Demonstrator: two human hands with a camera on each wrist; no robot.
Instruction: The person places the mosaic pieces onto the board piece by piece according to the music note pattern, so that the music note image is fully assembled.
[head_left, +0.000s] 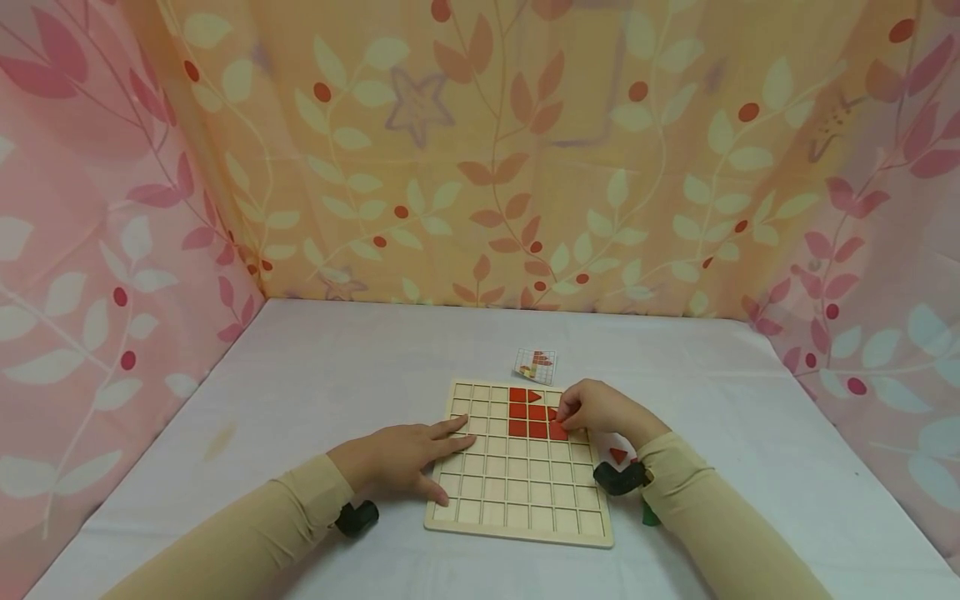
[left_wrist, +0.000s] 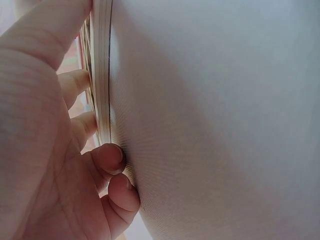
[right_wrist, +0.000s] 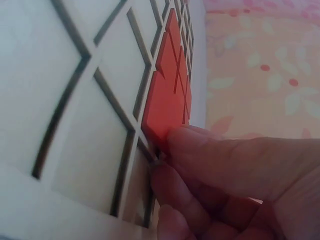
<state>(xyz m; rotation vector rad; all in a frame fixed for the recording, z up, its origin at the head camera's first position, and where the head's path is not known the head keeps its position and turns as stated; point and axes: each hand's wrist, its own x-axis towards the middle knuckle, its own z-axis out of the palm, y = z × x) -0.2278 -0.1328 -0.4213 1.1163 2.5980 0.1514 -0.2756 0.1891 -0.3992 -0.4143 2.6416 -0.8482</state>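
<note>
A pale wooden grid board (head_left: 517, 492) lies on the white table. Several red square tiles (head_left: 518, 411) fill cells in its upper right part, with a red triangle tile (head_left: 534, 397) in the top row. My right hand (head_left: 609, 410) pinches a red square tile (right_wrist: 162, 112) between thumb and fingers at the right end of the third row; the tile looks level with its neighbours. My left hand (head_left: 393, 458) rests on the board's left side, two straight fingers on the cells and the thumb on the edge. In the left wrist view the other fingers (left_wrist: 122, 195) bend beside the board's edge.
Behind the board lies a small printed card (head_left: 536, 367) with a coloured grid picture. A loose red triangle (head_left: 618, 455) and a green piece (head_left: 649, 513) lie right of the board, partly hidden by the right arm. Patterned curtains (head_left: 480, 158) enclose the table.
</note>
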